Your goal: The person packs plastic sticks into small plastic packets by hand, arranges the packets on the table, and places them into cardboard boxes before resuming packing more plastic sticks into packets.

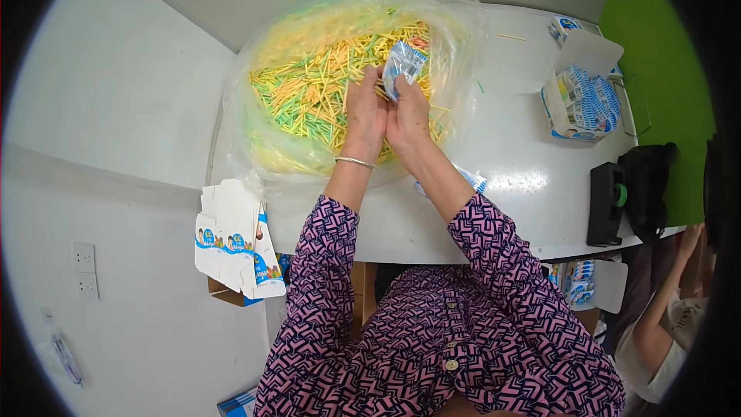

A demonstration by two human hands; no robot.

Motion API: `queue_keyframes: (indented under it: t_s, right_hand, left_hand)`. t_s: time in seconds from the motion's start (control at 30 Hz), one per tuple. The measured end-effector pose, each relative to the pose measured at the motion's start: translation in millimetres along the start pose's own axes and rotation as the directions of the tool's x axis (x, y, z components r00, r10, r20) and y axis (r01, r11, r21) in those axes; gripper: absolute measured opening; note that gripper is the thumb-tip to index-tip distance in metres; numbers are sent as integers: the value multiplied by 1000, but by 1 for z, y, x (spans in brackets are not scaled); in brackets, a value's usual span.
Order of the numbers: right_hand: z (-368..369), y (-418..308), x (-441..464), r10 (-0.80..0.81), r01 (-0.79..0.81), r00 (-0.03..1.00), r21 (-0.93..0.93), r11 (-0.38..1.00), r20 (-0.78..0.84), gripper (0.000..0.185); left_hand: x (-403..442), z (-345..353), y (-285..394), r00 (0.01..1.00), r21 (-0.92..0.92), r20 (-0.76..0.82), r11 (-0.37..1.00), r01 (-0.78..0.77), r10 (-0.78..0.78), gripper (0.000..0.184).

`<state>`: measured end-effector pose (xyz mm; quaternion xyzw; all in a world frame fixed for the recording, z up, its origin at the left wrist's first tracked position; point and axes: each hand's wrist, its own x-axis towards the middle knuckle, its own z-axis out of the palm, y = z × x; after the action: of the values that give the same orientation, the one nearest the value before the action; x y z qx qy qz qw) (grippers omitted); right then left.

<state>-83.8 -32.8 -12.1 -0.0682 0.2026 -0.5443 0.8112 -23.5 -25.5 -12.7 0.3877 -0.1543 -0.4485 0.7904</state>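
Note:
Both hands are close together over a large clear plastic bag (pixel 455 38) full of thin yellow, green and orange sticks (pixel 309 93). My right hand (pixel 407 114) is closed on a small blue and white packet (pixel 404 63), its thumb pressed on the packet's lower part. Beside it my left hand (pixel 366 112) has its fingers curled near some yellow sticks under the packet; what it grips is too small to make out. Another blue and white packet (pixel 472 179) lies on the table (pixel 509 143), partly behind my right forearm.
An open box (pixel 575 127) of packets stands at the right, near a black tape dispenser (pixel 606 205) and a dark bag (pixel 648 185). Flattened printed cartons (pixel 228 243) are at the left. Another person's arm (pixel 664 301) shows at the lower right.

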Motion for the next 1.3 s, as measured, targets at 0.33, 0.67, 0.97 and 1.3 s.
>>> queue_keyframes:
  t_s: [0.33, 0.67, 0.97, 1.3]
  right_hand:
    - [-18, -78, -8, 74, 133, 954, -630, 765, 292, 18]
    - [-37, -123, -18, 439, 50, 830, -830, 555, 344, 24]
    - [-38, -135, -25, 527, 19, 777, -851, 525, 343, 29]
    - [-48, -138, -25, 521, 41, 775, -852, 522, 357, 27]
  left_hand:
    - [10, -7, 56, 988, -85, 140, 993, 83, -70, 21]
    - [-16, 36, 79, 889, 40, 457, 997, -60, 35, 20]
    - [-53, 55, 59, 883, 282, 469, 946, -157, 6, 38]
    - [-73, 42, 53, 870, 600, 486, 755, -262, -84, 41]
